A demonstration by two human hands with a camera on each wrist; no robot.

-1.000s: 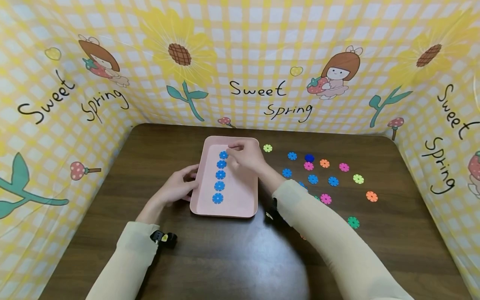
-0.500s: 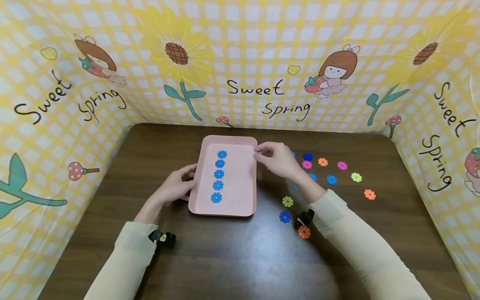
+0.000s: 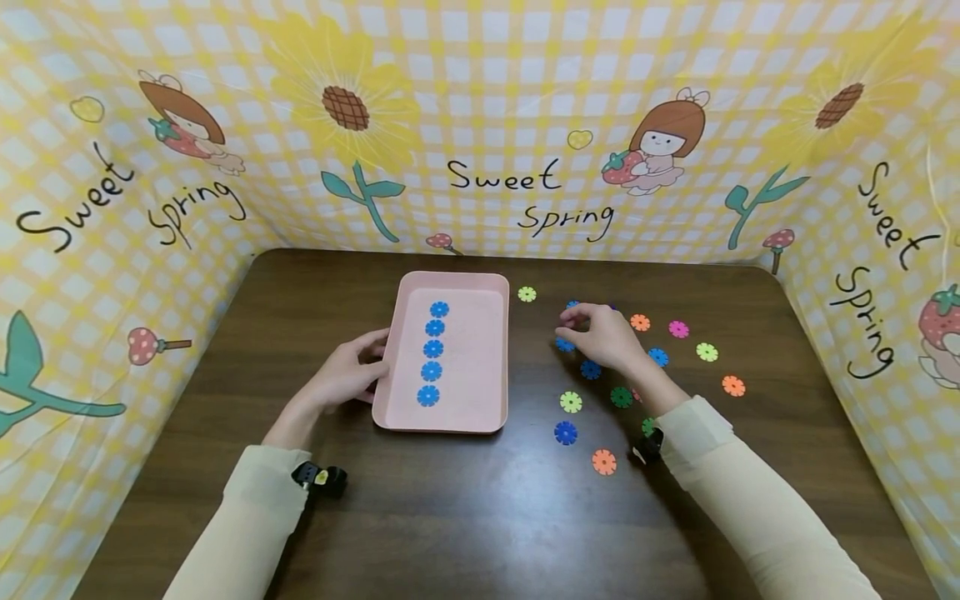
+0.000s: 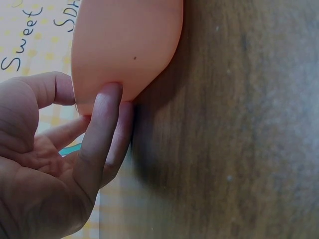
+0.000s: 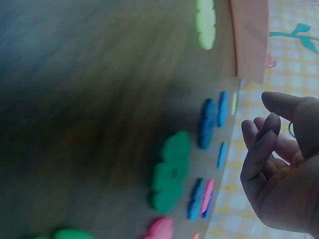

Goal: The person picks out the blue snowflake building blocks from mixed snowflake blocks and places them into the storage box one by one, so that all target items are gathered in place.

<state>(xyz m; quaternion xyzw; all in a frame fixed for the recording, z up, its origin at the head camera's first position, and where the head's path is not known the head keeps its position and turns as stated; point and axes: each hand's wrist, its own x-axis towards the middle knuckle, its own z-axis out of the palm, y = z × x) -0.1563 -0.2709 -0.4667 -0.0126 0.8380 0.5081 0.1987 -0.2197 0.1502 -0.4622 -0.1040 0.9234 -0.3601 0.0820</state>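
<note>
The pink tray [image 3: 474, 358] lies on the table with a column of several blue notched discs [image 3: 433, 349] inside it. My left hand [image 3: 347, 371] holds the tray's left side; in the left wrist view its fingers [image 4: 102, 119] lie against the outer wall and the thumb is at the rim. Over the loose pieces to the right hovers my right hand [image 3: 606, 337], fingers loosely bent, thumb apart, nothing held. Closest beneath its fingertips is a blue notched disc [image 3: 566, 344], partly covered. In the right wrist view a gap shows between thumb and fingers.
Right of the tray lie several loose discs, among them a light green disc [image 3: 527, 294], a green disc [image 3: 621, 397], an orange disc [image 3: 603, 462] and a pink disc [image 3: 678, 329]. A checked cloth [image 3: 510, 108] stands around the back and sides of the table.
My right hand has withdrawn from the tray and moved right, over the loose discs. The left hand stays at the tray's side, and the blue column is unchanged.
</note>
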